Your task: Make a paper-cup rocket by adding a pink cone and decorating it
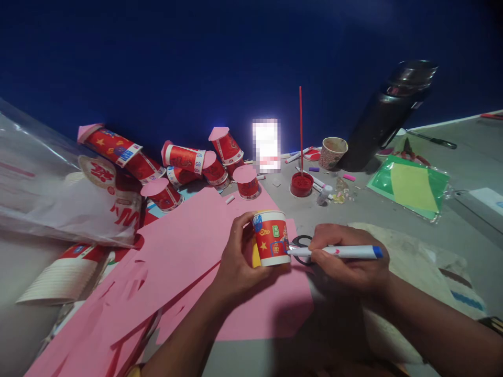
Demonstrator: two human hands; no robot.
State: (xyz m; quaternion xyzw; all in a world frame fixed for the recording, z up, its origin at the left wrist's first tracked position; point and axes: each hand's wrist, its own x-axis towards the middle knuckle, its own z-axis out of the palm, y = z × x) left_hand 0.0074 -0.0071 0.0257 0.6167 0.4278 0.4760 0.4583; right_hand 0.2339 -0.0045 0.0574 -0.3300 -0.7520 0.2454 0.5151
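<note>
My left hand (239,262) is closed around a red paper cup (272,238) with a white rim, gold stars and blue marker lines on its side. Between the fingers of my right hand (349,262) is a white marker (341,252) with a blue end; its tip meets the right side of the cup. Behind the right fingertips lie black-handled scissors (302,242), partly hidden. Pink paper sheets (188,225) spread under and to the left of the cup.
Several red cups with pink paper tops (247,182) stand or lean at the back. A red paint pot (302,184) holds a thin red stick. A black flask (387,115), a green packet (411,186) and a cloth (408,267) are rightward. A plastic bag (58,183) stands left.
</note>
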